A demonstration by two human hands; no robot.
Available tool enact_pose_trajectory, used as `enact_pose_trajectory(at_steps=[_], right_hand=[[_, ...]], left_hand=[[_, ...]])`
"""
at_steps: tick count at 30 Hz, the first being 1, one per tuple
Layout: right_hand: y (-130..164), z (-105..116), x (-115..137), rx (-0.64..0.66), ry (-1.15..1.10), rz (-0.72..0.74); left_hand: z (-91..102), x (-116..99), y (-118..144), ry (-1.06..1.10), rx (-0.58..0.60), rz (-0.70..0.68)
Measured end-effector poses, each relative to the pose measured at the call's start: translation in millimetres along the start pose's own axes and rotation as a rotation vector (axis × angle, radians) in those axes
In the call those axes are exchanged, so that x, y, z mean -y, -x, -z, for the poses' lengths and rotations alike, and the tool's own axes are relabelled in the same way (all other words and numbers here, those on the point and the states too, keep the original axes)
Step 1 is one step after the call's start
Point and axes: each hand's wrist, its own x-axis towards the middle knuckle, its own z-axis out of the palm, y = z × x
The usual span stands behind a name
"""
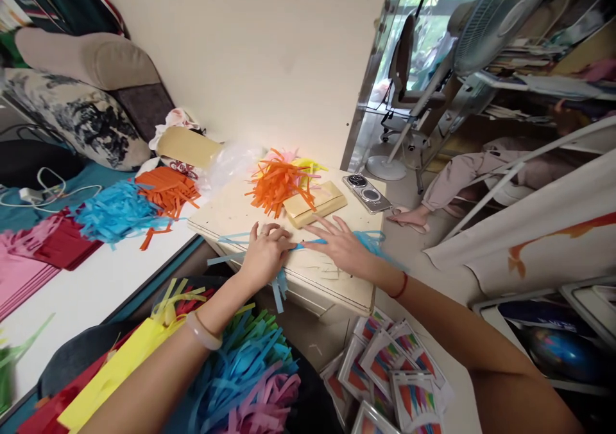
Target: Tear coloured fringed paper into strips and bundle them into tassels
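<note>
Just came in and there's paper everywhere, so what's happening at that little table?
A person is working with blue paper strips on a small wooden table. The left hand is closed over a bunch of the strips at the table's near edge, and the right hand lies flat with fingers spread on them. Orange strips, a wooden block and a phone lie farther back.
</note>
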Motion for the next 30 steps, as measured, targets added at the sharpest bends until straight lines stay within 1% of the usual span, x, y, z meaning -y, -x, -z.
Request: enact_pose_trajectory(at_steps=[1,4,7,9,12,15,17,19,21,23,25,27,30], right_hand=[[3.0,0.0,-1.3,0.013,0.006,-0.001],[17.7,4.2,-11.1,0.031,0.017,-0.074],[25.5,11.9,-17.2,0.039,-0.004,-0.131],[18.9,15.3,-13.0,0.008,-0.030,-0.136],[-5.9,13.8,2.4,-0.081,-0.040,-0.090],[-28.9,6.1,14.5,-0.104,0.012,-0.041],[-32.9,-0.5,14.7,-0.093,0.034,-0.021],[-26.5,-6.9,8.5,-0.109,0.015,-0.020],[-13.8,-11.8,-1.0,-0.162,-0.040,-0.040],[-0.7,-14.0,-9.9,-0.217,-0.104,-0.068],[8.3,-13.2,-15.0,-0.246,-0.149,-0.099],[11.1,-9.9,-15.0,-0.243,-0.155,-0.131],[5.0,-3.5,-8.1,-0.224,-0.111,-0.141]], left_hand=[[0.1,-1.7,0.8,-0.016,-0.008,-0.022],[2.3,-6.1,-3.0,-0.043,-0.016,-0.077],[4.7,-9.0,-13.8,-0.070,0.027,-0.151],[4.2,-10.0,-20.2,-0.105,0.033,-0.220],[-1.2,-10.8,-23.3,-0.165,-0.032,-0.281],[-8.4,-10.9,-20.1,-0.200,-0.091,-0.264],[-11.5,-10.6,-16.7,-0.203,-0.112,-0.245],[-12.4,-9.4,-12.8,-0.189,-0.123,-0.230],[-11.4,-7.3,-8.4,-0.161,-0.122,-0.211],[-9.4,-4.8,-3.9,-0.137,-0.118,-0.186],[-7.5,-2.9,0.3,-0.127,-0.121,-0.160],[-6.8,-2.0,3.3,-0.121,-0.133,-0.141],[-8.8,-1.5,5.4,-0.104,-0.163,-0.145]])
